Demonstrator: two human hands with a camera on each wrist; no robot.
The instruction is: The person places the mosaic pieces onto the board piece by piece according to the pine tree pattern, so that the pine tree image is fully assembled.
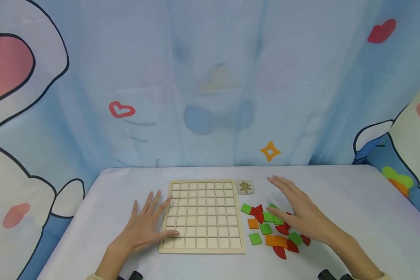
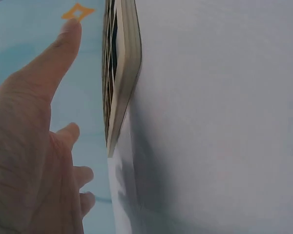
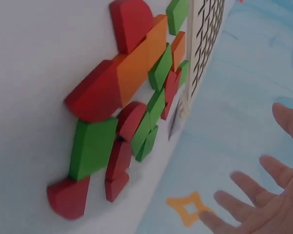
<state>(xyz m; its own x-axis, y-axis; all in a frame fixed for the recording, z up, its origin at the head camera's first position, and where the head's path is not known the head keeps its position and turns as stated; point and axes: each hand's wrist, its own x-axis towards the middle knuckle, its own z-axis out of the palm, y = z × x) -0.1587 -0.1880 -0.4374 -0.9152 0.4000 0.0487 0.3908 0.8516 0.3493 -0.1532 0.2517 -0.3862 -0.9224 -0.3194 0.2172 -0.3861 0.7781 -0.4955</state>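
A wooden grid board [image 1: 203, 251] with square cells lies flat in the middle of the table. My left hand [image 1: 145, 223], fingers spread, is over its left edge and holds nothing. In the left wrist view the thumb [image 2: 53, 58] reaches out beside the board's edge [image 2: 127, 63]. My right hand [image 1: 301, 212] hovers with extended fingers over a loose group of flat pieces. Among them are green squares [image 1: 255, 238], orange squares [image 1: 253, 223] and red quarter-round pieces [image 1: 279, 252]; the hand covers some in the head view. The right wrist view shows the right hand [image 3: 263, 195] empty, apart from the pieces.
A small pattern card [image 1: 245, 187] lies by the board's upper right corner. The white tablecloth [image 1: 364, 206] reaches back to a blue printed curtain [image 1: 213, 97] behind the table. Dark objects [image 1: 325, 274] show at the bottom edge near both forearms.
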